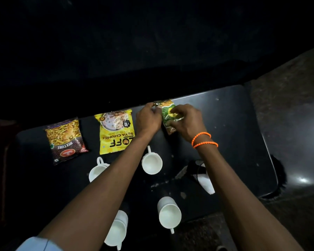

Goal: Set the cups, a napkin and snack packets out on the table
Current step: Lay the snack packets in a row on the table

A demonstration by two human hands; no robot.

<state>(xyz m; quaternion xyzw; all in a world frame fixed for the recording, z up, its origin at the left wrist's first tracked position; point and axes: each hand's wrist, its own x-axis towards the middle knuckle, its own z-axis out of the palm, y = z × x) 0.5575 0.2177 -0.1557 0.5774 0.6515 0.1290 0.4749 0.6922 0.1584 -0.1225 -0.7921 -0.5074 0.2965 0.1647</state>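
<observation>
Both hands clamped on green packet at far table edge — left hand pinching left edge, right hand right; four white cups nearer.

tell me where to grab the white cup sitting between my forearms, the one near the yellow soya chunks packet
Take the white cup by its handle, which points away from you toward the far edge of the table. Come from above and beyond with thumb and forefinger: the cup stands upright, mouth open, so the loop is free.
</observation>
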